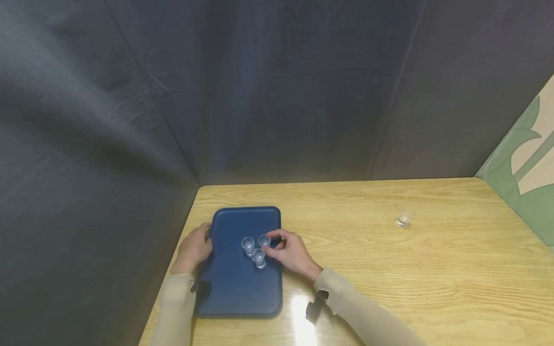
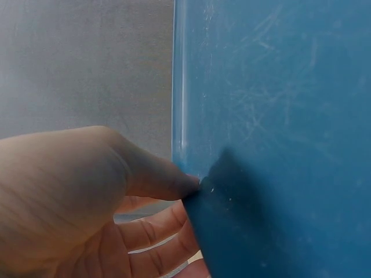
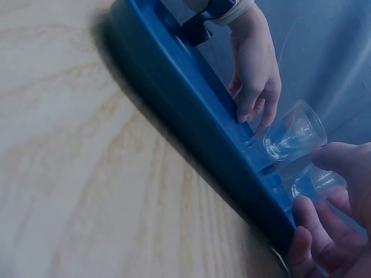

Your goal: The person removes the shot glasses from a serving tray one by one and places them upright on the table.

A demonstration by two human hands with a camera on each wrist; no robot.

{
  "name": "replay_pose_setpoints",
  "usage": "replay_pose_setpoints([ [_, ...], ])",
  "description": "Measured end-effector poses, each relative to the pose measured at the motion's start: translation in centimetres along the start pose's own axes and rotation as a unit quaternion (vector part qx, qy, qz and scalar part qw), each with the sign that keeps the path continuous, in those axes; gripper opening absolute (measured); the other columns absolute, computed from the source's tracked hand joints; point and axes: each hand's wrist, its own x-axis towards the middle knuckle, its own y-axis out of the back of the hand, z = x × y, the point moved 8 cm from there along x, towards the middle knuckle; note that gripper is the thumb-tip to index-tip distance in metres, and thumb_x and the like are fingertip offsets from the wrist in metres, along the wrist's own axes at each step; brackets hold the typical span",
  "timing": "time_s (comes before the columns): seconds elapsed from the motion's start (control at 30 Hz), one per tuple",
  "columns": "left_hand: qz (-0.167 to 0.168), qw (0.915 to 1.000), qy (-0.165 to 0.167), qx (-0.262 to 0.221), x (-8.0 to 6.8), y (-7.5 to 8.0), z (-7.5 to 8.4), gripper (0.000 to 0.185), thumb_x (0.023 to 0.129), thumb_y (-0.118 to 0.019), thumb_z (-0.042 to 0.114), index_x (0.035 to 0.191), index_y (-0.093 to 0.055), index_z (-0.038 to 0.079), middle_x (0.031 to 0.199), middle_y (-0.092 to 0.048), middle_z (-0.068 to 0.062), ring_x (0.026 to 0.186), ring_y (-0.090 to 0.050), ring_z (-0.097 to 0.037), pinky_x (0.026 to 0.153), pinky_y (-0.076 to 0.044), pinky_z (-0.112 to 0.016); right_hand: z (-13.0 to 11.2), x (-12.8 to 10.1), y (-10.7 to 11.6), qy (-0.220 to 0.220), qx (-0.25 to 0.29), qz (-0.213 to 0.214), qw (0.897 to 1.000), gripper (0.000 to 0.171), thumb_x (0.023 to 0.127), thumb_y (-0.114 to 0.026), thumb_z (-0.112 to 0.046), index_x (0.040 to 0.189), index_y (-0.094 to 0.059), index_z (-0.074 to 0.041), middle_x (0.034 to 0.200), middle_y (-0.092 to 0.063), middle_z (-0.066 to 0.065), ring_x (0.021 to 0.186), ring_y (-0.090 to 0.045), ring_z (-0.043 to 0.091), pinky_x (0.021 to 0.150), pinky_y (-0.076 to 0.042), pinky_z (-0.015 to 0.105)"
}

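three small clear glasses stand in a close bunch on the blue tray, nearer its right side. the right hand pinches the far right one between thumb and finger, and the left hand grips the tray's left edge. only the head view shows a fourth glass, well apart from the bunch, on the wood table. the left wrist view shows thin scratches on the tray, too small to see from the head, and the thumb pressed at the rim. the tips of some left fingers are hidden behind the tray. the right wrist view shows two glasses from the side; fingers cover part of the pinched one. both sleeves are cut off at the bottom of the head view. the glasses are see-through, so it is hard to tell what is in them.
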Motion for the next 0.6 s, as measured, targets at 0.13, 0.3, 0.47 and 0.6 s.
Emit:
replay_pose_setpoints([
  [0.13,-0.001,1.0,0.003,0.002,0.04,0.02,0.0,0.054,0.104,-0.055,0.011,0.155,-0.047,-0.001,0.124,-0.069,-0.023,0.104,-0.07,-0.037,0.092,-0.057,-0.06,0.0,-0.01,0.07,0.002,0.004,0.005,1.0,0.035,0.086,-0.089,-0.019,0.118,-0.077,-0.01,0.084,-0.074,0.008,0.065,-0.062,0.007,0.054,-0.05,0.019],
  [0.3,-0.004,1.0,0.005,0.0,-0.01,0.05,0.13,0.054,0.104,-0.054,0.011,0.156,-0.046,-0.001,0.128,-0.068,-0.025,0.11,-0.07,-0.04,0.095,-0.056,-0.062,0.16,-0.02,0.16,-0.005,0.015,0.008,1.0,0.035,0.085,-0.089,-0.02,0.117,-0.078,-0.011,0.086,-0.073,0.008,0.066,-0.062,0.007,0.055,-0.05,0.018],
  [0.47,0.0,1.0,0.0,0.001,-0.07,0.13,0.2,0.054,0.104,-0.054,0.011,0.156,-0.046,-0.002,0.13,-0.067,-0.026,0.113,-0.069,-0.042,0.097,-0.056,-0.063,0.27,-0.04,0.27,-0.012,0.031,0.01,0.999,0.036,0.085,-0.089,-0.02,0.117,-0.077,-0.009,0.092,-0.073,0.011,0.067,-0.064,0.008,0.056,-0.05,0.019],
  [0.6,0.001,1.0,-0.001,0.002,-0.04,0.11,0.21,0.053,0.104,-0.054,0.011,0.155,-0.047,-0.001,0.129,-0.067,-0.026,0.112,-0.069,-0.042,0.097,-0.055,-0.063,0.43,-0.1,0.45,-0.02,0.046,0.012,0.999,0.036,0.085,-0.089,-0.02,0.117,-0.077,-0.008,0.103,-0.074,0.011,0.068,-0.066,0.009,0.056,-0.051,0.02],
])
